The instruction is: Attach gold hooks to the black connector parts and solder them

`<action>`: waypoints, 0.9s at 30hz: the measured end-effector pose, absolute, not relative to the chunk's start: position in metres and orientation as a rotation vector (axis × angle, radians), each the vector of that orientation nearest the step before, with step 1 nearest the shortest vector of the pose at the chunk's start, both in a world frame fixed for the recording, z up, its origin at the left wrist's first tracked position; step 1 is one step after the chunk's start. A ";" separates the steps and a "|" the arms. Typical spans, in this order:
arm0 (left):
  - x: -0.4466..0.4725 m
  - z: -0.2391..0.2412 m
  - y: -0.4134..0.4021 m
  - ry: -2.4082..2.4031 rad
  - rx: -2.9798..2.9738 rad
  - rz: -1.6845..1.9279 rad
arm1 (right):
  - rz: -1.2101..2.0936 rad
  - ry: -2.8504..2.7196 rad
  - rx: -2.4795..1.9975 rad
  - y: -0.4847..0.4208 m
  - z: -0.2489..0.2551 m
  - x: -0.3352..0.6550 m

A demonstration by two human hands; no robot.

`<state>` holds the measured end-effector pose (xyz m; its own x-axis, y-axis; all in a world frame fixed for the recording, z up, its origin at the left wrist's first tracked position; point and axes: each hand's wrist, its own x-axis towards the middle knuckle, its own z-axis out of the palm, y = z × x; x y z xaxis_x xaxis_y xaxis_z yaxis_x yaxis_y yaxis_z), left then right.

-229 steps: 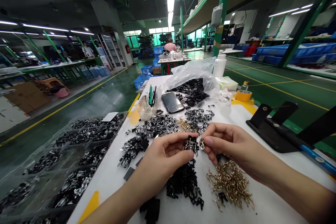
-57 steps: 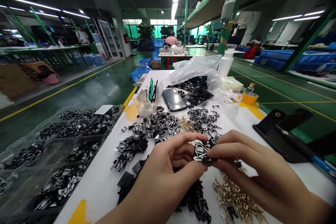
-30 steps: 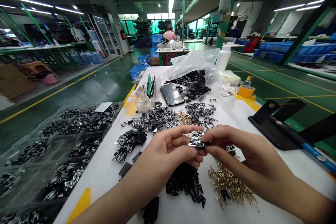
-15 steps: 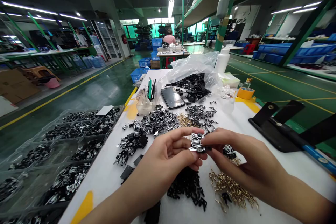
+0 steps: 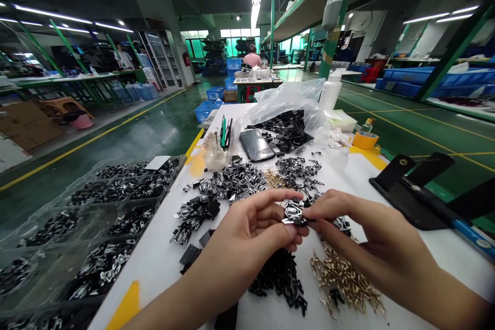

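Observation:
My left hand (image 5: 255, 237) holds a small silver-and-black metal part (image 5: 293, 211) between thumb and fingers, above the white table (image 5: 154, 268). From the right, my right hand (image 5: 359, 232) pinches with thumb and forefinger at the part's right edge; a thin dark bit shows at those fingertips, too small to name. Below the hands lie a pile of small black pieces (image 5: 280, 283) and a pile of curved brass-coloured pieces (image 5: 348, 278). Silver-and-black parts (image 5: 237, 178) are heaped behind my left hand.
A divided clear tray (image 5: 93, 216) of parts stands at the left. Farther back are a phone (image 5: 257, 144), a plastic bag (image 5: 286, 98) around black pieces, a white bottle (image 5: 330, 93) and orange tape (image 5: 365, 140). A black tool with a blue handle (image 5: 472, 234) lies right.
Both hands stay around the metal part, which shows slightly more of its silver face. My right fingertips have shifted a little along its right edge. The whole view has moved slightly.

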<state>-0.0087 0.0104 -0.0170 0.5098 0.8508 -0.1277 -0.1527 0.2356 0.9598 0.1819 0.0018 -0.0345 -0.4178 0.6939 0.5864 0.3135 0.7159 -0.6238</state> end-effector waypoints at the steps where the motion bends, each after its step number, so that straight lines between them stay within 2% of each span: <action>1: -0.009 -0.017 0.010 0.764 1.125 0.795 | 0.518 -2.026 -0.758 0.002 -0.035 0.182; 13: -0.009 -0.020 0.008 0.695 1.235 0.818 | 0.424 -2.094 -0.702 0.004 -0.031 0.186; 16: -0.009 -0.022 0.008 0.841 1.603 0.882 | 0.418 -2.091 -0.729 0.004 -0.032 0.185; 21: -0.010 -0.027 0.007 0.935 2.407 1.314 | 0.491 -2.046 -0.757 0.002 -0.033 0.183; 27: -0.012 -0.024 0.005 0.606 2.517 1.449 | 0.646 -1.983 -0.826 -0.003 -0.030 0.179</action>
